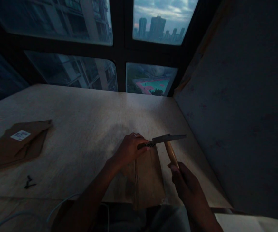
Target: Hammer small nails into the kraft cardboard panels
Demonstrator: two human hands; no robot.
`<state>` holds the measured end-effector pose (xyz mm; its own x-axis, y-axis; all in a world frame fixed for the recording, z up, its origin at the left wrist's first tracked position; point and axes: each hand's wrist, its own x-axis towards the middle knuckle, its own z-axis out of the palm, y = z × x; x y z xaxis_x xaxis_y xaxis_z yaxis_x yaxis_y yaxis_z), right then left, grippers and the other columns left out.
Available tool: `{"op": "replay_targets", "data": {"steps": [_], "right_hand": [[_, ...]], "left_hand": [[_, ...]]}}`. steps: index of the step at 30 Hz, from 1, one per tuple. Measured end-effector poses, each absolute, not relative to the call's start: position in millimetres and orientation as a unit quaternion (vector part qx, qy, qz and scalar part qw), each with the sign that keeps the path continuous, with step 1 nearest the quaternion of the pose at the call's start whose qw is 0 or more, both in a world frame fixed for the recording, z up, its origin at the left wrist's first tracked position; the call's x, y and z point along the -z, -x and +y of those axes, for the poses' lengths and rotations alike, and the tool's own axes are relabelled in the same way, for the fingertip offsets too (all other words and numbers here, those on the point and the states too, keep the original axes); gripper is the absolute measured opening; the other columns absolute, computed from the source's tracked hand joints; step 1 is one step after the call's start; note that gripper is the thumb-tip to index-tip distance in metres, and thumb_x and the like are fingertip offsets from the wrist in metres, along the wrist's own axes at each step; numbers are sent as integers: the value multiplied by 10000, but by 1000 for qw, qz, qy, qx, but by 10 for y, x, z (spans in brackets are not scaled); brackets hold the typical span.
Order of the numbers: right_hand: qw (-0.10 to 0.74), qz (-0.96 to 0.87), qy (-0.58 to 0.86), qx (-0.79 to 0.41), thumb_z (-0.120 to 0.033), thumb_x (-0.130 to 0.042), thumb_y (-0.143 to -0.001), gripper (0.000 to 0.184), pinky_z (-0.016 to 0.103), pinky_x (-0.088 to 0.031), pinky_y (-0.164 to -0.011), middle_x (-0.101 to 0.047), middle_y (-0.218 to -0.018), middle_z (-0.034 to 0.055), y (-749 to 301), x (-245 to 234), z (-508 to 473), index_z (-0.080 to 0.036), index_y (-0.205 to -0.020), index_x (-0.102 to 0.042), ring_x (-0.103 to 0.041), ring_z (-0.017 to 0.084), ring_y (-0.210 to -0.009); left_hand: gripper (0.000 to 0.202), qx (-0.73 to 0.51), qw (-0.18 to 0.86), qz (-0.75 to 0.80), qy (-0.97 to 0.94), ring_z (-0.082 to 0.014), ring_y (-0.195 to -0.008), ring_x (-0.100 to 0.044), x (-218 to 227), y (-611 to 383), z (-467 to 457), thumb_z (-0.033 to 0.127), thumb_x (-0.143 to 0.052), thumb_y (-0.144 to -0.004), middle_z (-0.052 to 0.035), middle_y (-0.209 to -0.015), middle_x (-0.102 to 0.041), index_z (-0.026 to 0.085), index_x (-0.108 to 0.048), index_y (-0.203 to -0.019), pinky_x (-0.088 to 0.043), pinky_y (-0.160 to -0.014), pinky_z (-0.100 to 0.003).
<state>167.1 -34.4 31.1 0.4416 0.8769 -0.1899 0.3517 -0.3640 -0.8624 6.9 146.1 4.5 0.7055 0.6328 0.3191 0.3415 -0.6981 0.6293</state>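
Observation:
My right hand is wrapped round the wooden handle of a hammer, whose metal head hovers level just right of my left hand. My left hand is closed in a pinch on a small dark screw-like piece held against the far end of a wooden board. That board lies lengthwise on the plywood table, its near end hanging over the table's front edge. A ring shows on one left finger.
A folded brown paper package with a white label lies at the table's left. Some small dark screws sit near the front left edge. A grey wall panel closes off the right side; dark-framed windows stand behind.

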Motion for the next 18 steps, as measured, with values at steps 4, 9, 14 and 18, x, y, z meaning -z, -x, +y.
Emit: {"op": "replay_targets", "data": {"steps": [4, 9, 14, 18], "right_hand": [[386, -427, 752, -320, -639, -422, -927, 477, 241, -377, -496, -539, -652, -13, -1708, -372, -353, -195, -944, -595, -503, 152, -579], [382, -427, 757, -314, -641, -420, -928, 482, 237, -352, -457, -540, -638, -20, -1734, -444, -339, -193, -955, -597, -511, 148, -542], [355, -491, 742, -287, -595, -389, -965, 448, 252, -403, -522, -612, -639, -5, -1785, -479, -304, -199, -954, -599, -592, 170, -569], [282, -563, 729, -268, -545, -343, -994, 405, 273, -402, -536, -679, -691, 29, -1858, -509, -255, -219, -959, -582, -652, 206, -599]], "left_hand": [[121, -297, 281, 291, -865, -184, -905, -651, 39, -101, 1435, 213, -685, -864, -32, -959, -735, 246, -755, -956, -502, -844, -351], [102, -319, 281, 309, -851, -189, -925, -650, 53, -108, 1381, 173, -692, -841, -40, -973, -730, 224, -748, -910, -507, -859, -365], [94, -322, 280, 306, -851, -191, -934, -652, 42, -111, 1378, 152, -689, -831, -42, -969, -734, 213, -736, -885, -511, -860, -369], [83, -326, 271, 311, -851, -196, -925, -660, 65, -109, 1386, 170, -699, -825, -40, -967, -737, 225, -738, -874, -517, -861, -377]]}}
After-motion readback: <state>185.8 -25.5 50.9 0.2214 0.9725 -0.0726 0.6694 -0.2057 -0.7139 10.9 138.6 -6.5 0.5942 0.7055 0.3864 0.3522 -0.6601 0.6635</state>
